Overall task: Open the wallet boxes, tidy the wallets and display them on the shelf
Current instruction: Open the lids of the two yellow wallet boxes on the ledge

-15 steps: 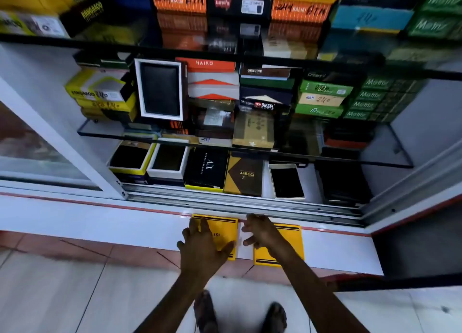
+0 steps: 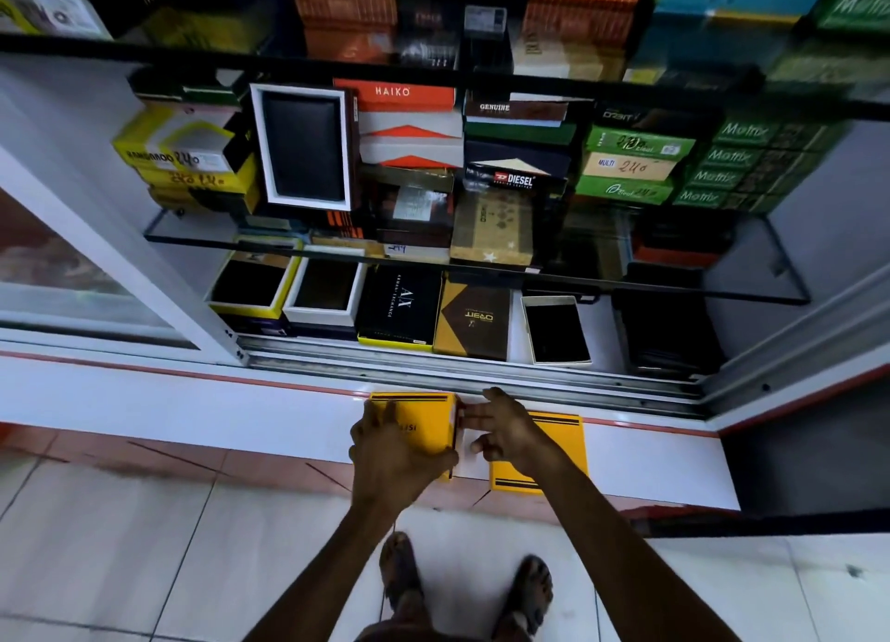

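Two yellow wallet boxes lie on the white ledge (image 2: 192,400) in front of the cabinet. My left hand (image 2: 395,453) grips the left yellow box (image 2: 426,415), whose right side is tipped up and shows its thickness. My right hand (image 2: 505,429) rests over the right yellow box (image 2: 561,432) with its fingers spread, the fingertips at the left box's right edge. On the bottom shelf, open boxes show dark wallets: a yellow-rimmed box (image 2: 250,285), a white box (image 2: 327,290) and another white box (image 2: 556,328).
A black AX box (image 2: 399,309) and a brown-gold box (image 2: 474,318) lie shut between the open ones. A glass shelf (image 2: 674,294) above carries stacked boxes and an upright framed wallet (image 2: 303,147). A sliding-door track (image 2: 433,367) runs along the front. My feet (image 2: 399,574) stand on pale tiles.
My left hand has closed around the left yellow box and tipped it up. My right hand has shifted left, its fingers now reaching that box's edge.
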Demonstrator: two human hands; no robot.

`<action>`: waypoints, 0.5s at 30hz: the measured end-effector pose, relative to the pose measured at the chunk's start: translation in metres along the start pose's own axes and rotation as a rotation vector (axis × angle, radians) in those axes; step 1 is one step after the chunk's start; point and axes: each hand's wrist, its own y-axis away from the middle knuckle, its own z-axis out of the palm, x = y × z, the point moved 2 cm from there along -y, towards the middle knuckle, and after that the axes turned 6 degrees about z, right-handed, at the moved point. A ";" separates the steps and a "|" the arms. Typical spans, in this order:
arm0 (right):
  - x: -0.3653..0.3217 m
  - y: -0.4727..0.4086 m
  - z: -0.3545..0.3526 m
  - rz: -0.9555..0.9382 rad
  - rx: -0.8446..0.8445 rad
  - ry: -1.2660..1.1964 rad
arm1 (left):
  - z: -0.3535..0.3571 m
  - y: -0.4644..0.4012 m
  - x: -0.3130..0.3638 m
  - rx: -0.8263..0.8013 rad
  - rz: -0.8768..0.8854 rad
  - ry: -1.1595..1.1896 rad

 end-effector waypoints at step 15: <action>-0.004 0.003 0.016 -0.379 0.539 0.551 | -0.084 0.008 -0.101 0.305 -0.367 0.836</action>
